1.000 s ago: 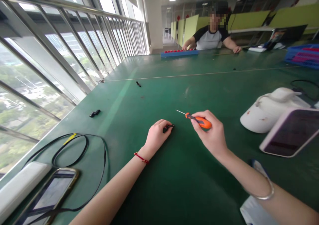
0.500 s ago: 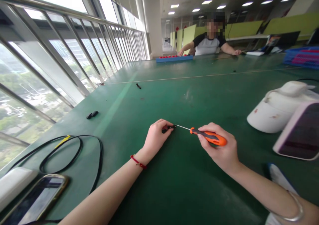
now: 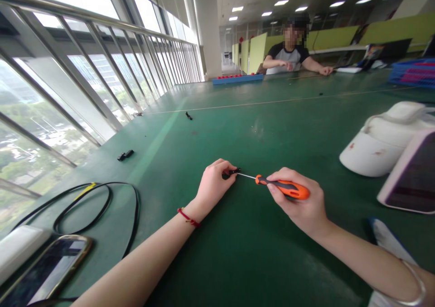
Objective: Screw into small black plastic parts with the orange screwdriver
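Note:
In my left hand (image 3: 216, 179), pinched between thumb and fingers, is a small black part (image 3: 234, 171) near the middle of the green table (image 3: 210, 135). My fingers cover much of it, and its exact kind cannot be made out. My right hand (image 3: 299, 200) is closed around the orange and dark grey handle of a screwdriver (image 3: 283, 188). The thin metal shaft points left, and its tip is at the black part; whether it sits in a screw is too small to tell.
Two small black pieces (image 3: 125, 155) (image 3: 189, 116) lie to the left. A looped black cable (image 3: 137, 207), a phone (image 3: 50, 271) and a white box (image 3: 22, 250) are at front left. On the right stand a white jug (image 3: 374, 148) and a pink-framed device (image 3: 409, 175). A person (image 3: 288, 58) sits opposite behind a blue rack (image 3: 238, 79).
The screwdriver has shifted slightly left, its tip now lower on the black part. My left hand has risen a little. The person opposite has drawn one hand back from the blue rack.

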Tool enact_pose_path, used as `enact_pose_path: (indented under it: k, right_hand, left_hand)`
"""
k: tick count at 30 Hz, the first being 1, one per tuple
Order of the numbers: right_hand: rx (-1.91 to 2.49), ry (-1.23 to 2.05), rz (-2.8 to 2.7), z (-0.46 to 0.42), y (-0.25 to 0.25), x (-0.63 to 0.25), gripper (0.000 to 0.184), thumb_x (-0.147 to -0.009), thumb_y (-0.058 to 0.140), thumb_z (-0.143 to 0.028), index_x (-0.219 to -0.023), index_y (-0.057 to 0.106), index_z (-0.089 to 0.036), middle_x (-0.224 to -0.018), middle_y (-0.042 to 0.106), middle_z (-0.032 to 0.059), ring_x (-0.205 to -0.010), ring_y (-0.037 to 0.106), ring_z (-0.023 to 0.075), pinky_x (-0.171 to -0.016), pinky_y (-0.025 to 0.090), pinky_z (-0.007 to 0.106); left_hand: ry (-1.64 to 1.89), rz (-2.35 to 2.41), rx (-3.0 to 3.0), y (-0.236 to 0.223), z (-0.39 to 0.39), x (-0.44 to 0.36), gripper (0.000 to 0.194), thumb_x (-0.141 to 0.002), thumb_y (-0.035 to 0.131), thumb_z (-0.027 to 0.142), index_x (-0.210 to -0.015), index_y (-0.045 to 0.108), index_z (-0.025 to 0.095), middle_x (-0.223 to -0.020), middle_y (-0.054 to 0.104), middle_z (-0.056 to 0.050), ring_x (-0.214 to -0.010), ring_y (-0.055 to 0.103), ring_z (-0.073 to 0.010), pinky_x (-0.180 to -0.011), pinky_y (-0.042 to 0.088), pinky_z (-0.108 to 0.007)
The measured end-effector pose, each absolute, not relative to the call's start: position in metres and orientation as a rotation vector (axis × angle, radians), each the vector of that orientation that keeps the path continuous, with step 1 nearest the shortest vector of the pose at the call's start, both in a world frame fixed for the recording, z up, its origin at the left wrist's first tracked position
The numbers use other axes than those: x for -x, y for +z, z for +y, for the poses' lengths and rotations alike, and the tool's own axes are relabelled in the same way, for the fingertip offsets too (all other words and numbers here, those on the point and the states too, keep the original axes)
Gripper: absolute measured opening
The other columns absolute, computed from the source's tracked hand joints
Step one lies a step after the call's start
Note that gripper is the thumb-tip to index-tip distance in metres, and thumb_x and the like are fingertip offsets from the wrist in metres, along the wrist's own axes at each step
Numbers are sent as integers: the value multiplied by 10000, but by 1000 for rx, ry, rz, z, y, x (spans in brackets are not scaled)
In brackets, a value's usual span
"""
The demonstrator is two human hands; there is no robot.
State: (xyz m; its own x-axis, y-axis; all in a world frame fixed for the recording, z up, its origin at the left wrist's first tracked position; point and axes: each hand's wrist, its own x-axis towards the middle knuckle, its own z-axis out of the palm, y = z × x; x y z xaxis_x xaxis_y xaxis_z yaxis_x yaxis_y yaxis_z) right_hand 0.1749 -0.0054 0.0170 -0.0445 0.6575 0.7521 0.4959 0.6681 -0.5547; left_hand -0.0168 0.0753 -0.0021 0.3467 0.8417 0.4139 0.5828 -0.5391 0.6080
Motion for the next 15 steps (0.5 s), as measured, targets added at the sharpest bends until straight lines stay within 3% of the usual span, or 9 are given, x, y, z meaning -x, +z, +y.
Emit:
enact_pose_path:
  k: [7,15]
  right_hand:
    - [967,214,-1725,-3,14,-176,84,-798,613,-172,-843,586,-237,-731,632,-11,-611,603,121,-567,484,239]
    - [984,148,-1667,-6,17,-176,80,-785,614,-166,-798,579,-237,-681,651,-39,-504,578,90,-479,456,202]
  left_hand:
    - [1000,1277,-2301,0,74,16,164,-761,590,115,-880,676,189,-822,651,-11,-728,597,-129,-685,487,-248]
    - [997,1253,-2281,0,74,16,155,-781,589,133,-875,698,190,-827,649,-15,-725,600,-123,-689,498,-235]
